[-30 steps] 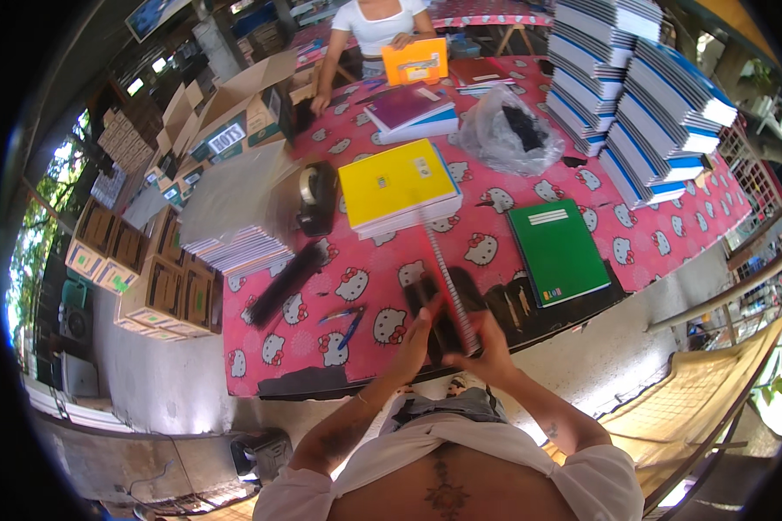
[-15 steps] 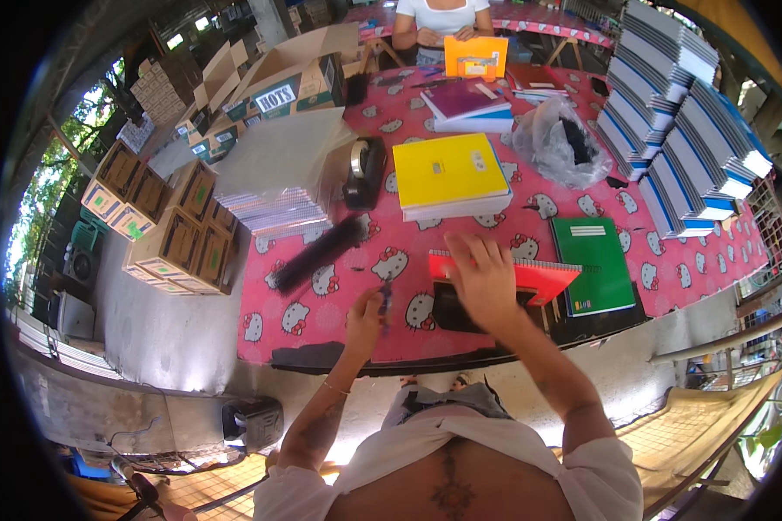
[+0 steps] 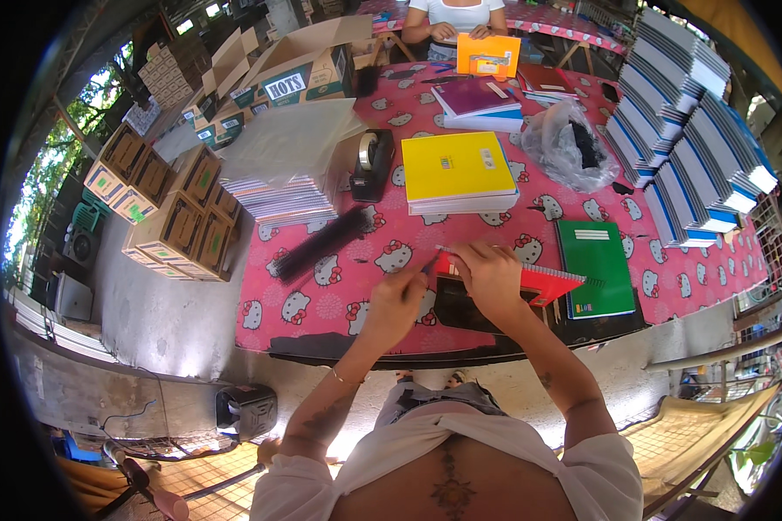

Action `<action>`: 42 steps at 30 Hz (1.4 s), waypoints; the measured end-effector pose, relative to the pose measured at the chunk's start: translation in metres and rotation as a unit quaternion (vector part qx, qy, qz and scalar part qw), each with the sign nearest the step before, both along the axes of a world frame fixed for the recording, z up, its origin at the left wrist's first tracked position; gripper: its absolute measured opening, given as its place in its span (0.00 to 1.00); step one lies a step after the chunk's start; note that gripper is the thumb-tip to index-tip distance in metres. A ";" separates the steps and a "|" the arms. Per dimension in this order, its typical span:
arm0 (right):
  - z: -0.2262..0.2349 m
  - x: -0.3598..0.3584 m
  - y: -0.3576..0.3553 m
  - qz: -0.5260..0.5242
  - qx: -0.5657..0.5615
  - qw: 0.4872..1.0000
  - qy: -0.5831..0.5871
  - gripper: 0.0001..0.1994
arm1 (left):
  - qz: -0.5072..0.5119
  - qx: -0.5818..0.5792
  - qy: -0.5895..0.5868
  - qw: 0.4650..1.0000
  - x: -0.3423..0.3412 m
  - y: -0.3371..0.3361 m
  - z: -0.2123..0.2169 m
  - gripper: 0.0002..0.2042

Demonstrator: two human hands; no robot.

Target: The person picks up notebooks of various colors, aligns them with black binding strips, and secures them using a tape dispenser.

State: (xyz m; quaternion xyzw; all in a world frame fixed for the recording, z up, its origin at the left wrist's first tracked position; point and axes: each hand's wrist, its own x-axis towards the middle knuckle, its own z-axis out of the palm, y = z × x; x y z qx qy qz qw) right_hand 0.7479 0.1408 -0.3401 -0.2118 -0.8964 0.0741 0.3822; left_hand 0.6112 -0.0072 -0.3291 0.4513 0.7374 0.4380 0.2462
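Note:
My left hand (image 3: 394, 304) is closed round a small, dark, bluish hand tool (image 3: 429, 264), mostly covered by the fingers. Its tip meets the left end of a red spiral notebook (image 3: 547, 285). My right hand (image 3: 493, 276) pinches that same end of the notebook, with thumb and forefinger near the tool tip. The notebook's dark coil runs along its upper edge and sticks out past the right end. A black block-like support (image 3: 465, 306) lies under and in front of it. Right of it lies a green spiral notebook (image 3: 595, 260).
Beyond my hands sit a yellow notebook stack (image 3: 459, 169), a tape dispenser (image 3: 373, 165) and a plastic bag (image 3: 565, 148). Black coils (image 3: 326, 243) lie left, near plastic-covered notebooks (image 3: 278, 195). Tall notebook stacks (image 3: 669, 130) rise at right. A person opposite holds an orange notebook (image 3: 488, 56).
My left hand has moved right and up with the tool, reaching the notebook's left end. My right hand has shifted from lying over the notebook to pinching its end. The view has shifted slightly.

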 end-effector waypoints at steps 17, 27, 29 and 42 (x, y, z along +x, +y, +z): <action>0.124 0.180 0.093 -0.252 0.197 0.944 -0.084 0.10 | 0.029 0.080 0.316 0.945 -0.081 0.011 -0.111 0.14; -0.144 0.189 0.159 -0.172 -0.146 0.940 -0.256 0.07 | -0.035 0.115 0.308 0.944 -0.104 0.080 -0.076 0.15; -0.145 0.185 0.159 -0.179 -0.152 0.943 -0.237 0.07 | -0.049 0.122 0.323 0.937 -0.110 0.097 -0.065 0.14; -0.101 0.124 0.129 -0.199 -0.135 0.969 -0.050 0.21 | -0.181 0.164 0.439 0.865 -0.131 0.238 -0.108 0.15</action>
